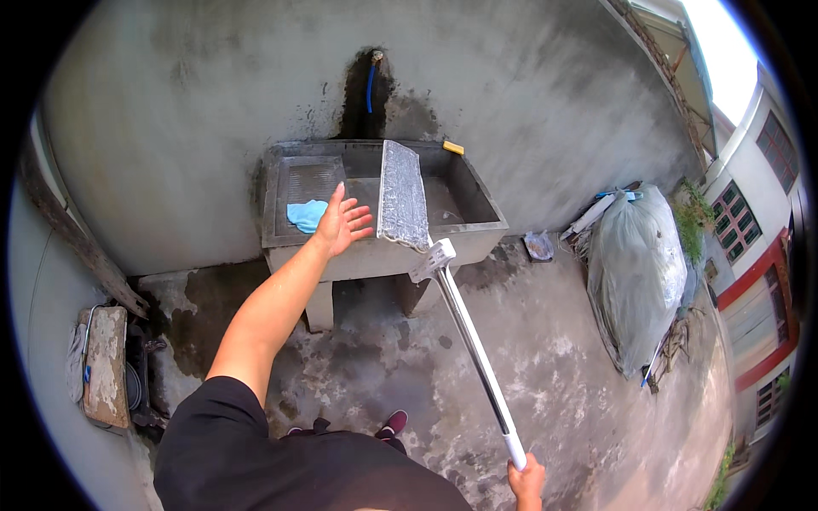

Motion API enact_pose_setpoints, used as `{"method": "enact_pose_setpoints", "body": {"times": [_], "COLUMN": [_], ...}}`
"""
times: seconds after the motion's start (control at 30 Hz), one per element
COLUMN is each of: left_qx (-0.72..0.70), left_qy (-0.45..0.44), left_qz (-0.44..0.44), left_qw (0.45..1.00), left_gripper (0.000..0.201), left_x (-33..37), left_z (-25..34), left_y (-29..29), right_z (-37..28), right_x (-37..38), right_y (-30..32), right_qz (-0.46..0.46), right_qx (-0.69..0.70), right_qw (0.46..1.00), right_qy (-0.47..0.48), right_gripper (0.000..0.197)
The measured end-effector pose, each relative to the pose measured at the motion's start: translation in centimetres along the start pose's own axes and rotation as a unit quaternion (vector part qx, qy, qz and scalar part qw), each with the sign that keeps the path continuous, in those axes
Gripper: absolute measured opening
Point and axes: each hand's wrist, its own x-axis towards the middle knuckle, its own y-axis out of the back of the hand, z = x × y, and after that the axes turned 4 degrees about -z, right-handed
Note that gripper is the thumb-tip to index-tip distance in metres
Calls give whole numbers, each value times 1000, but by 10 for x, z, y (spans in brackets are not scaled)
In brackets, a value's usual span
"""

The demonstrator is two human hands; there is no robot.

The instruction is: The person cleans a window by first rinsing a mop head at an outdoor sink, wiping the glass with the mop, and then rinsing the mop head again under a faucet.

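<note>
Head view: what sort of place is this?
Likely an outdoor wash area in a yard: a concrete sink stands by a wall, a tap with a blue hose is above it, and sky shows at upper right.

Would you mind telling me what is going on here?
A person grips a flat mop by the end of its handle with the right hand. Its grey pad is held up at the concrete sink; whether it touches the rim, I cannot tell. The open left hand is stretched out beside the pad, holding nothing. A light-blue cloth lies on the sink's ribbed left part.
</note>
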Motion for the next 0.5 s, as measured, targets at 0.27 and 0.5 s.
{"method": "enact_pose_setpoints", "body": {"times": [0.27,0.5], "left_qx": [56,110], "left_qy": [127,210], "left_qz": [5,-45], "left_qw": [990,970], "left_gripper": [29,38], "left_x": [160,258], "left_z": [-51,-45], "left_y": [-24,27], "right_z": [45,32], "right_x": [248,447], "right_y": [85,162], "right_qz": [-26,82], "right_qx": [-101,-191], "right_qw": [990,951], "right_qy": [98,227], "right_gripper": [23,21]}}
